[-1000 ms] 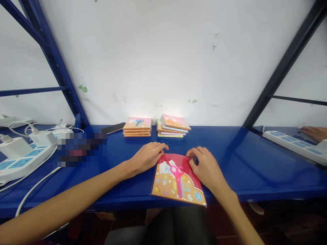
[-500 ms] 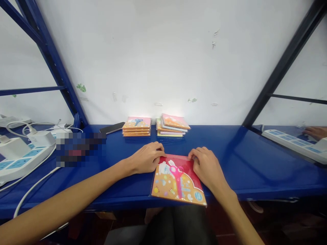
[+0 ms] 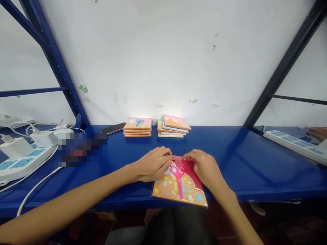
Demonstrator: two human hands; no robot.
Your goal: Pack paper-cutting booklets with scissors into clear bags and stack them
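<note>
A flat red and orange packet [image 3: 180,185] with pink scissors printed or packed on its front lies at the near edge of the blue shelf [image 3: 230,153]. My left hand [image 3: 153,164] rests on the packet's top left corner, fingers curled over its top edge. On the top right corner sits my right hand [image 3: 205,166], its fingers pinching the same edge. Both hands meet near the middle of that edge. The packet's near end juts slightly past the shelf's front.
Two stacks of similar packets [image 3: 138,127] [image 3: 173,126] stand against the white wall, a dark phone [image 3: 113,128] beside them. Power strips [image 3: 20,160] with white chargers and cables lie at left. Another person's hand [image 3: 318,133] rests by a power strip [image 3: 293,143] at far right.
Both hands have slid inward along the packet's top edge and now almost touch. The top edge looks slightly lifted or folded under the fingers. The packet itself has stayed in place.
</note>
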